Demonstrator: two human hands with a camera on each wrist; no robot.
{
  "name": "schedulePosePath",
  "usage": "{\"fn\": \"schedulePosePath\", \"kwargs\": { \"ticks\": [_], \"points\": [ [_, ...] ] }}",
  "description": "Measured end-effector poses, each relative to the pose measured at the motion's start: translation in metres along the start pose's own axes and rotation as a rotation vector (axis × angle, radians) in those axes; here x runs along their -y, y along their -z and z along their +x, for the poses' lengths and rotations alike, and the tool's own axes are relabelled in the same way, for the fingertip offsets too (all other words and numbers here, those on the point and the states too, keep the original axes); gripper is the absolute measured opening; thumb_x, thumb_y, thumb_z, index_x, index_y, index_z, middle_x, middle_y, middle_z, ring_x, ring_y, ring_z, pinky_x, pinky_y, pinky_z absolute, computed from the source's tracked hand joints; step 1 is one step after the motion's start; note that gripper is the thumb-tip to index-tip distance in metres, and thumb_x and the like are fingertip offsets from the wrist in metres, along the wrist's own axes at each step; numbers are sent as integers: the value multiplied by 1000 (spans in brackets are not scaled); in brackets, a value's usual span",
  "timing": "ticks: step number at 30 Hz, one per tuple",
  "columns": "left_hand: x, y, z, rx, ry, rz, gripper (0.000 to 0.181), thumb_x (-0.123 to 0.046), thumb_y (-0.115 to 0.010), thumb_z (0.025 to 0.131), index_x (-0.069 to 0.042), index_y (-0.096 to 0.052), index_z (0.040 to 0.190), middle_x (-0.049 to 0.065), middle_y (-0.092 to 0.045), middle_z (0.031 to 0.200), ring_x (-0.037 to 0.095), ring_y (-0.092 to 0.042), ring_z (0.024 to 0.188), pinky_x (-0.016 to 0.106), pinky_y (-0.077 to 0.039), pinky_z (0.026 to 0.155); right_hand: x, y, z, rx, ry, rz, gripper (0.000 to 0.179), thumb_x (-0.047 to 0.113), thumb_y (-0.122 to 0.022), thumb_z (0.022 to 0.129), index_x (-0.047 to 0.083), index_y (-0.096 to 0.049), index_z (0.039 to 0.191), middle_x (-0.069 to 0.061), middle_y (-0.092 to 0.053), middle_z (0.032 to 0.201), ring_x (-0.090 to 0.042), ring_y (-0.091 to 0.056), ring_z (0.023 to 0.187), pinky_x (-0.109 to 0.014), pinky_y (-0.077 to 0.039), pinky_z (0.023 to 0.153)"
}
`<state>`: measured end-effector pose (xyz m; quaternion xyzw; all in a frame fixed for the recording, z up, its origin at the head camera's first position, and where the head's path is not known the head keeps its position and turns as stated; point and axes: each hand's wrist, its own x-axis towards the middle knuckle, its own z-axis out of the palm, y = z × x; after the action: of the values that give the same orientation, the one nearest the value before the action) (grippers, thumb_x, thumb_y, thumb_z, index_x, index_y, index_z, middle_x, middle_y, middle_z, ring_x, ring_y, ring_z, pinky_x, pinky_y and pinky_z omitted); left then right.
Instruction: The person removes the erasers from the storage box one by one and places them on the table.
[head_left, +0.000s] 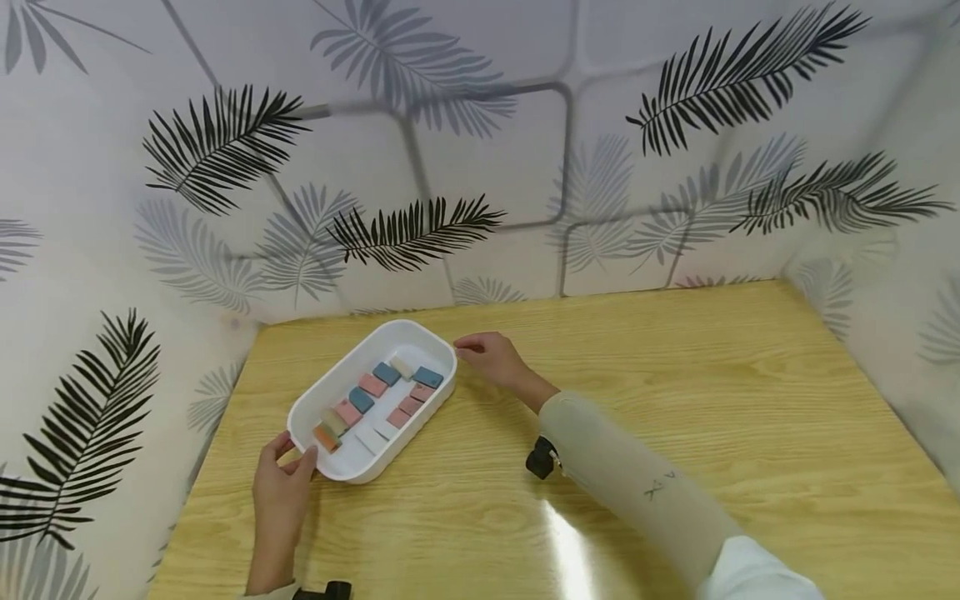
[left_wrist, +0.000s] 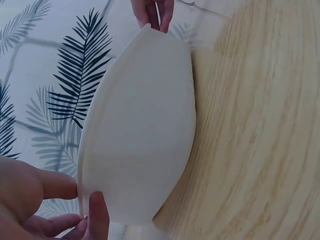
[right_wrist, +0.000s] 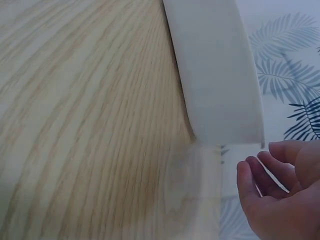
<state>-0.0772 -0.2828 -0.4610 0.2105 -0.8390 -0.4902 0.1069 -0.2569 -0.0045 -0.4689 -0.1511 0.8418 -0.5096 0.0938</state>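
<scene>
A white oval tray (head_left: 341, 371) with raised sides sits on the table. In it lie several small flat blocks in pink (head_left: 372, 384), blue (head_left: 387, 373), beige (head_left: 333, 421), orange (head_left: 327, 437) and white. My left hand (head_left: 283, 492) pinches the tray's near left end by the rim, its fingers on either side of the wall in the left wrist view. At the far right end is my right hand (head_left: 491, 358), its fingertips right by the rim. The right wrist view shows those fingers (right_wrist: 246, 180) loosely bent, with a small gap to the tray's edge.
The wood-grain table (head_left: 637, 375) extends to the right of the tray. Behind it and at both sides stand wall coverings (head_left: 510, 183) with a leaf pattern. A dark wrist camera (head_left: 540, 458) sits under the right sleeve.
</scene>
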Motion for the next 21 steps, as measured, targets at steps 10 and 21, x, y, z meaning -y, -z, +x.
{"fn": "schedulePosePath", "kwargs": {
  "ticks": [10, 21],
  "points": [
    [4, -5, 5, 47, 12, -149, 54, -9, -53, 93, 6, -31, 140, 22, -41, 129, 22, -55, 93, 24, -50, 73, 4, -10, 10, -79, -17, 91, 23, 10, -60, 90, 4, -67, 111, -6, -65, 107, -18, -59, 98, -30, -47, 82],
    [0, -7, 20, 122, 18, -146, 53, -10, -51, 94, 3, -30, 142, 21, -40, 132, 28, -54, 101, 22, -49, 75, 1, -1, -2, -73, -78, 57, 27, 5, -57, 87, 3, -64, 114, -7, -63, 103, -18, -57, 95, -29, -47, 80]
  ]
}}
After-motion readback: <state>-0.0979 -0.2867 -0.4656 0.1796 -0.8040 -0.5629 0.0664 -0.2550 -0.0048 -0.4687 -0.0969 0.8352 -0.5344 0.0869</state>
